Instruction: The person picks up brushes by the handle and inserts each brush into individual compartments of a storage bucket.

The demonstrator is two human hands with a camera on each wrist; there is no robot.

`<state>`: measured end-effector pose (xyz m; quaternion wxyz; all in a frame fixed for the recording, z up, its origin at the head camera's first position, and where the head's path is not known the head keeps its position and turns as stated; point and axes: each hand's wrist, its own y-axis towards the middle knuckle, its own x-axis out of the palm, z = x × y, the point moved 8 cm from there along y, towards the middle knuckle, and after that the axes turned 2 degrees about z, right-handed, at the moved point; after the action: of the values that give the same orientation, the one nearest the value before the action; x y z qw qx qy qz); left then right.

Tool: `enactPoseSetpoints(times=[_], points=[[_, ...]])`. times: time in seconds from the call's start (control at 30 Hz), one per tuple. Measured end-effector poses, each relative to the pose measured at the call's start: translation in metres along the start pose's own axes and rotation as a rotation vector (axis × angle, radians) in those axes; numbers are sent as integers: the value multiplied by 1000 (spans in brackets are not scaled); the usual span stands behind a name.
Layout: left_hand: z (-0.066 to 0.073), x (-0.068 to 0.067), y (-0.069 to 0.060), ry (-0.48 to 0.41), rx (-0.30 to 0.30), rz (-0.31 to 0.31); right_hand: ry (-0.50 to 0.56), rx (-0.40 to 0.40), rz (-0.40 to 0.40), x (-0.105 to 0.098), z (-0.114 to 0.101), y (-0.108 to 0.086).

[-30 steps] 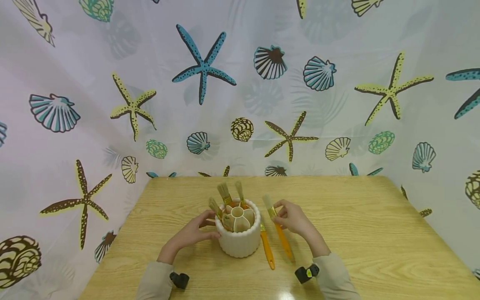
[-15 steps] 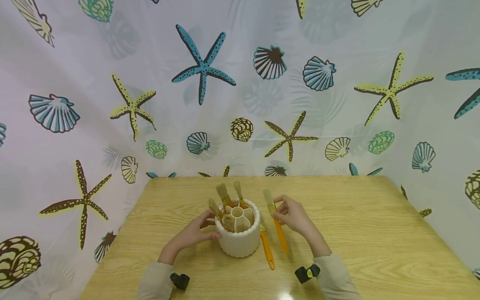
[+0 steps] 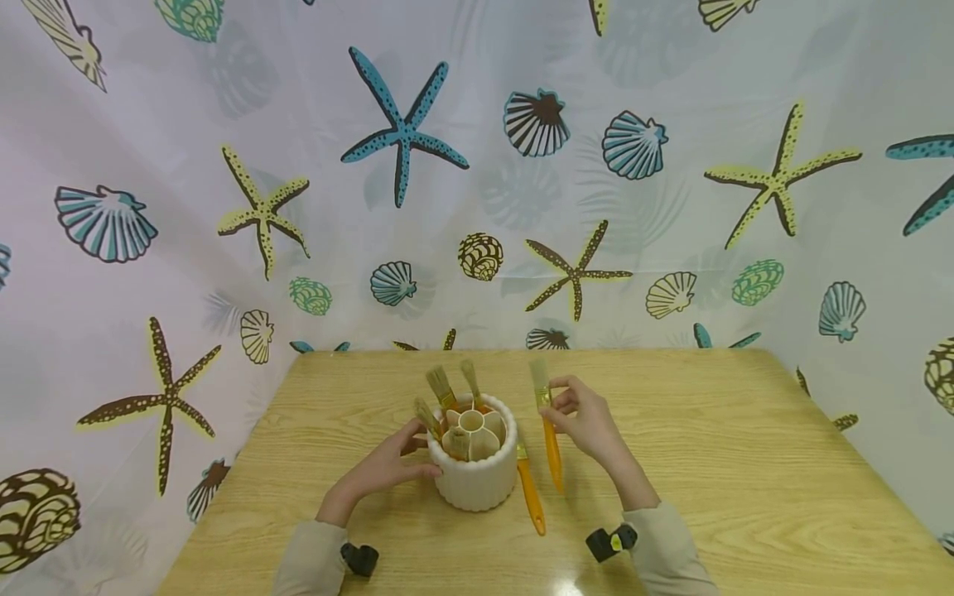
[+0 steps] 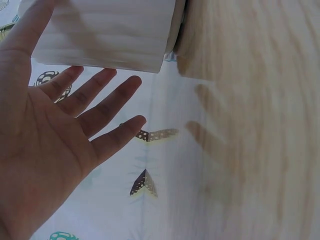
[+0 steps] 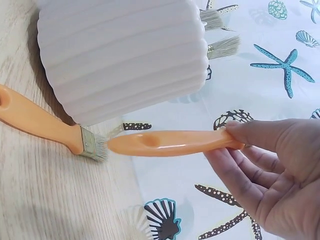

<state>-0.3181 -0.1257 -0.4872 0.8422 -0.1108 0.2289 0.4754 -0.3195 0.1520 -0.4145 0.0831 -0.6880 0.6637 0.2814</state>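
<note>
A white ribbed round brush holder point(image 3: 477, 488) with inner compartments stands on the table. Several paintbrushes point(image 3: 441, 385) poke out of it, bristles up. My left hand point(image 3: 383, 463) touches its left side; in the left wrist view its fingers point(image 4: 112, 105) are spread and fairly straight against the holder wall point(image 4: 115, 35). My right hand point(image 3: 592, 426) pinches an orange-handled paintbrush point(image 3: 553, 455) near the ferrule, bristles up, right of the holder. The right wrist view shows the handle point(image 5: 170, 142) between thumb and fingers. Between holder and hand lies another orange paintbrush point(image 3: 532, 501).
The wooden table point(image 3: 745, 463) extends to both sides. A white curtain point(image 3: 477, 190) printed with starfish and shells hangs behind it and along the sides.
My right hand has raised its paintbrush and turned it more upright, bristles upward. A brush in the front of the holder has shifted slightly; the left hand stays at the holder.
</note>
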Motion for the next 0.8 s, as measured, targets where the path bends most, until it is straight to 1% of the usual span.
enactPoseSetpoints(times=[0.17,0.37,0.67,0.8], points=[[0,-1,0,11,-8,7,32,-12,59,-6,-2,1],[-1,-2,0,22,-16,7,73,14,115,-12,0,2],[-3,-4,-1,47,-23,8,132,28,162,-17,-3,4],[-4,-4,-1,50,-22,9,143,19,186,-19,-5,4]])
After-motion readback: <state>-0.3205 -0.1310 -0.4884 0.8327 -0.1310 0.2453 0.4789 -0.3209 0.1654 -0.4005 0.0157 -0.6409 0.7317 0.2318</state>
